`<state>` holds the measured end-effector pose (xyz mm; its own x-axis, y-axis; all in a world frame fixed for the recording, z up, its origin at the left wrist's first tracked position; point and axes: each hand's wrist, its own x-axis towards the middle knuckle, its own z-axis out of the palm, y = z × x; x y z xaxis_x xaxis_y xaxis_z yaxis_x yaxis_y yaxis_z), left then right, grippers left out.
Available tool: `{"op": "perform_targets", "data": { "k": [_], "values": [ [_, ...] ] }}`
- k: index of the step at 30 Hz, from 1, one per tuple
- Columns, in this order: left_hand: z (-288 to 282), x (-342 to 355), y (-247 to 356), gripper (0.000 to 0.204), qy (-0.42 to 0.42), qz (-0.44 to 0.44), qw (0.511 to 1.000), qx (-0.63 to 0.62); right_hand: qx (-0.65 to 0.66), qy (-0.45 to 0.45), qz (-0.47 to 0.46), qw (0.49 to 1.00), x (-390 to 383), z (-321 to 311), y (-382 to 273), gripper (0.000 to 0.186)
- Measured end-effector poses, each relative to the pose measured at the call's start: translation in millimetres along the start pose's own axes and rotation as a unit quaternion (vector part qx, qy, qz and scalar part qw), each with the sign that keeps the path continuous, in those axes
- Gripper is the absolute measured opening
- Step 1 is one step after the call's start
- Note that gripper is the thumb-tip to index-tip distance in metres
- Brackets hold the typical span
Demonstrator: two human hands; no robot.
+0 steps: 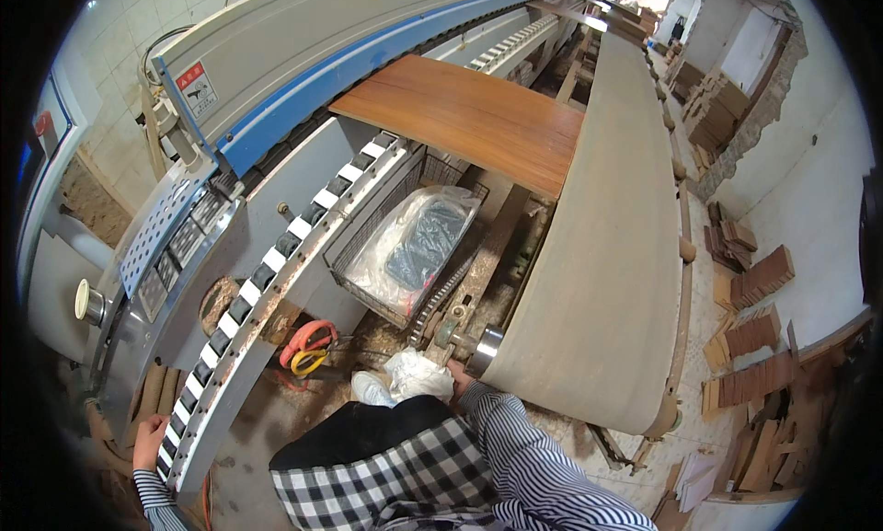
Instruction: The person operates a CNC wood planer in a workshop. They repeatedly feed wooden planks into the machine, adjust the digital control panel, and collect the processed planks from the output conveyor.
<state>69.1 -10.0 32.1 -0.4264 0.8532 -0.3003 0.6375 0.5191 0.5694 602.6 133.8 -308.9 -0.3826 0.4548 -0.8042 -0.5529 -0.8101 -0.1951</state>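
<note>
At the lower left, my left hand [150, 442] is closed at the near end of the roller rail [241, 336], a grey bar set with black wheels and white blocks. My right hand [457, 381] is low in the middle, beside a crumpled white cloth [418, 375] and the metal roller end [486, 350] of the wide belt [598, 282]. Its fingers are mostly hidden, so what it grips, if anything, cannot be told. Farther off, a brown wood-grain panel [469, 117] bridges the blue-edged machine side and the belt, touched by neither hand.
Between rail and belt sits a wire basket [368, 296] with a plastic-wrapped dark bundle [428, 241]. Orange and yellow straps [308, 345] hang below it. The grey machine housing [303, 34] runs along the left. Stacked wood pieces [750, 333] line the right wall.
</note>
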Motion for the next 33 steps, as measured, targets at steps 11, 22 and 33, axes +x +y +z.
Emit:
{"op": "perform_targets", "data": {
  "k": [11,22,33],
  "values": [
    [-6,9,17,0.034,-0.113,0.003,0.992,0.053,-0.397,0.304,-0.268,0.823,113,-54,8,0.031],
    [-12,29,16,0.033,-0.2,0.001,0.964,0.176,-0.424,0.363,-0.461,0.69,63,-10,11,0.024],
    [-9,28,20,0.036,-0.164,-0.042,0.977,0.131,-0.43,0.36,-0.48,0.675,59,-9,7,0.019]
  ]
}}
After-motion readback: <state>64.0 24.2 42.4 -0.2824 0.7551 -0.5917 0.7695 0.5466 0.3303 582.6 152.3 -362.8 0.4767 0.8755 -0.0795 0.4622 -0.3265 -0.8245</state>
